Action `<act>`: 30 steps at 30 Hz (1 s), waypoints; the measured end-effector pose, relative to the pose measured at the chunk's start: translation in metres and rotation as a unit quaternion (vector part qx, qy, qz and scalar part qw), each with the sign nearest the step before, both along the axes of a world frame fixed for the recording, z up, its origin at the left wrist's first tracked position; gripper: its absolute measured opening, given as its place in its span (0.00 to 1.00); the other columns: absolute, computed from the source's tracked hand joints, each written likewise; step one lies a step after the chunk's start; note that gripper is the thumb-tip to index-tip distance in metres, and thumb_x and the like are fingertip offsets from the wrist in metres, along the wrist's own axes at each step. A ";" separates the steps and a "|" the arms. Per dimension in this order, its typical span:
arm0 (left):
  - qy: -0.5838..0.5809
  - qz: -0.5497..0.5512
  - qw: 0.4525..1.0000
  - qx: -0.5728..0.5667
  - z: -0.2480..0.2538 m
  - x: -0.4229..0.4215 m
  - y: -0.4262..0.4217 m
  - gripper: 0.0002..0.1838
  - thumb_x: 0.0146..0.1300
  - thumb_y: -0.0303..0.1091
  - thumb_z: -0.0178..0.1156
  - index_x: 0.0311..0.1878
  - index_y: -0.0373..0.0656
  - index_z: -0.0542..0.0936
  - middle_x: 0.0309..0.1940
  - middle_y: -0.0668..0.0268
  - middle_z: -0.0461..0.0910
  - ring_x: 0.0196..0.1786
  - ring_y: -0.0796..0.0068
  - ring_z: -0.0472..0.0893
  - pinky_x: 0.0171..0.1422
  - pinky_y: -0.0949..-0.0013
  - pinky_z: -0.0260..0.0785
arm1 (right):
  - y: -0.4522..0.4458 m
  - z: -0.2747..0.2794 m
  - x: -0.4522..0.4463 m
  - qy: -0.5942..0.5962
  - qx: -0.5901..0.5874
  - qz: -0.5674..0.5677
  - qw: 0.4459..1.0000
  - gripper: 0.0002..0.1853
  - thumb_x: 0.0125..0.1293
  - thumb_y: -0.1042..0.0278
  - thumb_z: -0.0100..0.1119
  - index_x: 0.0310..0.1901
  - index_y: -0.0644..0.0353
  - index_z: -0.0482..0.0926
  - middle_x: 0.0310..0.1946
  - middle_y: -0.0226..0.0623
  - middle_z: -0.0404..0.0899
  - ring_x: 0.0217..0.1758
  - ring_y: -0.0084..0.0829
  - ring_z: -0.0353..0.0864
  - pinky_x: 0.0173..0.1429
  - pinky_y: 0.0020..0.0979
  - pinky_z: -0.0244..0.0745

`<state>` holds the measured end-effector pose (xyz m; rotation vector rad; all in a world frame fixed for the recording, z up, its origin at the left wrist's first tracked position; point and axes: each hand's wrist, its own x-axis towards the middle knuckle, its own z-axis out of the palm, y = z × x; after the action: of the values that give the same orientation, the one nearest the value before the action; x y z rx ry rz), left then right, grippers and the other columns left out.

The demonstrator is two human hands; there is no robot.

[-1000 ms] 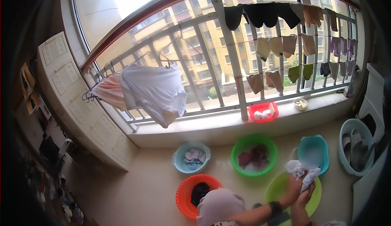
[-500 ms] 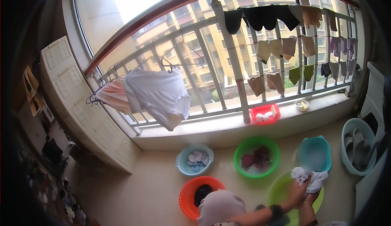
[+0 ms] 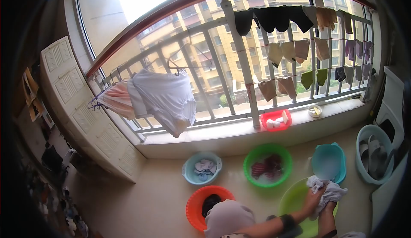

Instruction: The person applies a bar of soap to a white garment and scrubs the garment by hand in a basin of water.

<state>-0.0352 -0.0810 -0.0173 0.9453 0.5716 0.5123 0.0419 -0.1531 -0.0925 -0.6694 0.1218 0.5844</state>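
A bunched wet-looking white garment is gripped between my two hands over the yellow-green basin. My left hand is closed round its left side, with the forearm reaching in from the lower left. Close beside it, my right hand is closed on the lower right part of the cloth. Folds of the garment cover many of the fingers. The blue basin stands just beyond the cloth, and its inside looks blurred. My knee shows at the bottom.
A green basin holds dark red clothes, a light blue basin small clothes, an orange basin something black. Slippers fill a pale basin at right. Soap items sit in a red tray. Laundry hangs on the railing.
Both hands and the white garment stay over the yellow-green basin, with the bunched cloth slightly shifted and its folds changed. The whole view has moved a little to the left.
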 end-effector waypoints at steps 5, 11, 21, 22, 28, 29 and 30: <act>0.017 0.007 0.995 -0.099 0.025 -0.003 0.026 0.19 0.61 0.39 0.61 0.52 0.40 0.74 0.47 0.64 0.77 0.51 0.71 0.76 0.55 0.69 0.67 | -0.036 0.015 0.039 0.071 -0.121 -0.140 0.980 0.20 0.69 0.56 0.44 0.55 0.61 0.69 0.54 0.42 0.70 0.59 0.39 0.69 0.63 0.40 0.64; 0.045 0.005 0.989 0.139 -0.013 0.002 0.009 0.25 0.66 0.50 0.51 0.56 0.42 0.72 0.48 0.58 0.77 0.53 0.68 0.75 0.57 0.68 0.65 | 0.016 0.076 -0.050 -0.531 -0.461 -0.092 0.705 0.18 0.69 0.65 0.40 0.56 0.66 0.65 0.60 0.48 0.63 0.64 0.47 0.62 0.69 0.42 0.51; -0.009 -0.082 0.994 0.071 -0.022 0.000 0.006 0.24 0.66 0.46 0.51 0.56 0.36 0.71 0.48 0.60 0.76 0.49 0.73 0.74 0.57 0.71 0.64 | 0.011 0.055 -0.012 -0.292 -0.222 -0.020 0.930 0.15 0.69 0.65 0.41 0.53 0.62 0.67 0.50 0.42 0.70 0.52 0.35 0.70 0.59 0.33 0.63; -0.003 -0.076 0.994 0.079 -0.014 -0.004 0.003 0.24 0.66 0.45 0.51 0.56 0.36 0.71 0.48 0.60 0.76 0.49 0.73 0.74 0.56 0.71 0.64 | 0.009 0.056 -0.003 -0.240 -0.162 0.013 0.957 0.13 0.70 0.64 0.41 0.49 0.61 0.69 0.46 0.37 0.70 0.48 0.30 0.70 0.57 0.31 0.65; 0.025 -0.066 0.997 -0.008 -0.017 -0.003 0.017 0.23 0.67 0.46 0.50 0.55 0.37 0.73 0.47 0.61 0.77 0.50 0.72 0.74 0.56 0.71 0.64 | 0.019 0.043 -0.037 -0.360 -0.284 -0.071 0.886 0.19 0.71 0.59 0.40 0.57 0.64 0.64 0.53 0.42 0.67 0.55 0.36 0.68 0.61 0.33 0.62; 0.028 -0.067 0.997 0.001 -0.028 0.000 0.024 0.23 0.67 0.46 0.49 0.54 0.37 0.73 0.48 0.61 0.77 0.50 0.72 0.74 0.56 0.71 0.64 | 0.028 0.050 -0.065 -0.432 -0.346 -0.089 0.828 0.21 0.71 0.59 0.40 0.60 0.64 0.61 0.56 0.43 0.66 0.58 0.37 0.67 0.63 0.33 0.61; 0.031 -0.068 0.997 0.010 -0.039 0.002 0.032 0.23 0.67 0.47 0.49 0.54 0.37 0.73 0.48 0.61 0.77 0.50 0.72 0.74 0.56 0.71 0.64 | 0.030 0.052 -0.076 -0.498 -0.405 -0.106 0.759 0.24 0.72 0.59 0.40 0.63 0.65 0.59 0.59 0.45 0.65 0.60 0.39 0.66 0.64 0.34 0.60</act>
<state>-0.0329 -0.0492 -0.0564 1.0149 0.5549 0.3685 -0.0340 -0.1230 -0.0404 -1.7183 -0.5896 -0.1535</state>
